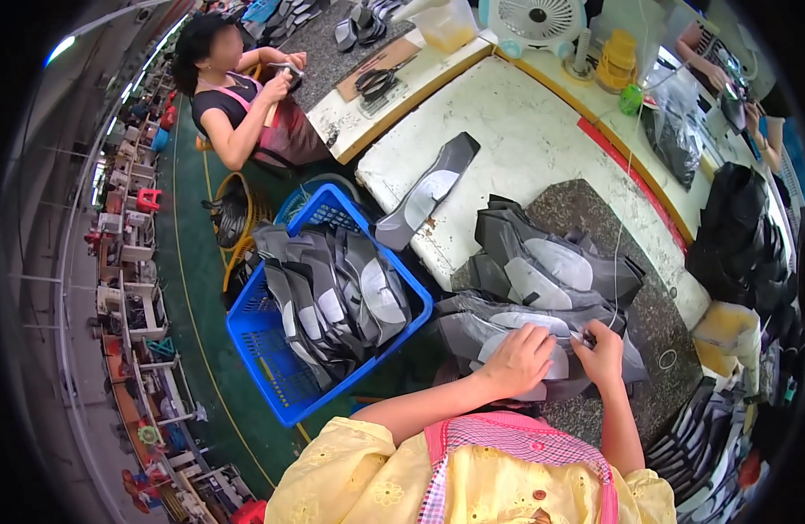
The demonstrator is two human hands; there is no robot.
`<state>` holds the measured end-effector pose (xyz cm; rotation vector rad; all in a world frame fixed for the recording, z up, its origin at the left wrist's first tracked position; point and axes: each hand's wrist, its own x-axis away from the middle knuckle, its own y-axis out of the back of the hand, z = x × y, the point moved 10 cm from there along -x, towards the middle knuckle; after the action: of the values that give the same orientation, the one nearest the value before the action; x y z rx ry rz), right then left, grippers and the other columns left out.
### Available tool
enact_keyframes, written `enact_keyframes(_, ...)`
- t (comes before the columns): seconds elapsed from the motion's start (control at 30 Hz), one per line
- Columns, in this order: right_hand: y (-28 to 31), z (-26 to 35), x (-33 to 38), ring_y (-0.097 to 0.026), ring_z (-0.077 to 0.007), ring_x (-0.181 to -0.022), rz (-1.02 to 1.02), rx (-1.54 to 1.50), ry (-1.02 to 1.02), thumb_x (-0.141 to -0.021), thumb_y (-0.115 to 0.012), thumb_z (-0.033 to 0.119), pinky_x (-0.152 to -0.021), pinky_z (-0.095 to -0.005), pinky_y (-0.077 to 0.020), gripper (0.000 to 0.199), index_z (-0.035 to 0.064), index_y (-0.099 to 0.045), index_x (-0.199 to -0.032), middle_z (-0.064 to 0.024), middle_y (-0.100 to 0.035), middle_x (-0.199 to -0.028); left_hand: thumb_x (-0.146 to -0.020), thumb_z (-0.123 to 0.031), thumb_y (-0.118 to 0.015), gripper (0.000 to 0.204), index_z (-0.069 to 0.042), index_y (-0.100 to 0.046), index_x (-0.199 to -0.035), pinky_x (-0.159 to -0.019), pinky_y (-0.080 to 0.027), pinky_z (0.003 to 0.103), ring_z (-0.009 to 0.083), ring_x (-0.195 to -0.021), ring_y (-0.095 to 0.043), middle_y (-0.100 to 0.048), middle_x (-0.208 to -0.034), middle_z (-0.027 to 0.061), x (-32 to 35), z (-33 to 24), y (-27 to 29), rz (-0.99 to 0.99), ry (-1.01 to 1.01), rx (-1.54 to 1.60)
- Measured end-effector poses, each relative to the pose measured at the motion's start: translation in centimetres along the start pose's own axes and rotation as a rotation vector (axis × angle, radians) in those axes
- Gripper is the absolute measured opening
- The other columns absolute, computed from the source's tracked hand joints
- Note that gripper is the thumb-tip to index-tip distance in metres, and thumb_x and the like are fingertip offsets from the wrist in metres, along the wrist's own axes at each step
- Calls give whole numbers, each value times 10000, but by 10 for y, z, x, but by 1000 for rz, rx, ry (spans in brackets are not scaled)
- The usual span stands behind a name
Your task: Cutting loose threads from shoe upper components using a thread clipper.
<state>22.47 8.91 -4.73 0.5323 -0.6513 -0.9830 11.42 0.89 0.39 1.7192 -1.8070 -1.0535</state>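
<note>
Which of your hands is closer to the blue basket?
Left. The left hand presses the grey pieces just right of the blue basket; the right hand is farther right.

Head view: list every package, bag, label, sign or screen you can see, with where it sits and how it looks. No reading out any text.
Black plastic bag: far right of the white table, crumpled, glossy.
Translucent container: far table edge beside the fan, boxy, yellowish.
Yellow box: right of the stone work pad, pale, squarish.
Blue basket: left of the hands, rectangular mesh, filled with grey pieces.
Labels, signs, screens: none clearly visible.
</note>
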Motion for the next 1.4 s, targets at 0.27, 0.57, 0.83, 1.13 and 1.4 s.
enact_keyframes(0.27,10,-13,-4,-561,-306,-657,-20,91,16,-644,-657,176,-570,-384,-425,202,44,-535,-737,-112,-548,-673,-694,-97,-570,284,42,-560,-941,-760,-433,377,297,-841,-513,-539,-923,156,-9,-9,-17,66,-162,-132)
enact_keyframes(0.57,9,-24,-11,-579,-274,-684,-54,10,10,-679,-666,183,-598,-348,-442,202,44,-557,-778,-92,-575,-712,-712,-111,-627,402,-19,-551,-1096,-773,-436,371,282,-904,-495,-509,-968,106,-11,-2,-17,61,-104,-211)
enact_keyframes(0.83,7,-31,-4,-575,-274,-666,-94,78,15,-635,-644,161,-592,-360,-448,165,55,-561,-732,-71,-546,-714,-668,-154,-623,414,-45,-566,-1063,-689,-429,349,247,-908,-476,-495,-955,80,-10,-12,-31,131,-129,-368)
enact_keyframes(1.13,43,-25,6,-587,-300,-688,-504,142,123,-613,-663,50,-550,-396,-475,301,130,-541,-877,-65,-527,-915,-673,-162,-621,261,-81,-586,-918,-638,-420,355,238,-847,-466,-467,-858,72,-32,1,-46,374,-50,-378)
enact_keyframes(1.4,49,-66,41,-604,-272,-801,-239,10,-243,-678,-679,140,-682,-347,-474,286,91,-561,-934,-85,-593,-889,-719,-224,-657,289,-49,-588,-939,-651,-419,349,228,-821,-482,-490,-852,64,-39,-5,-44,265,-43,-409)
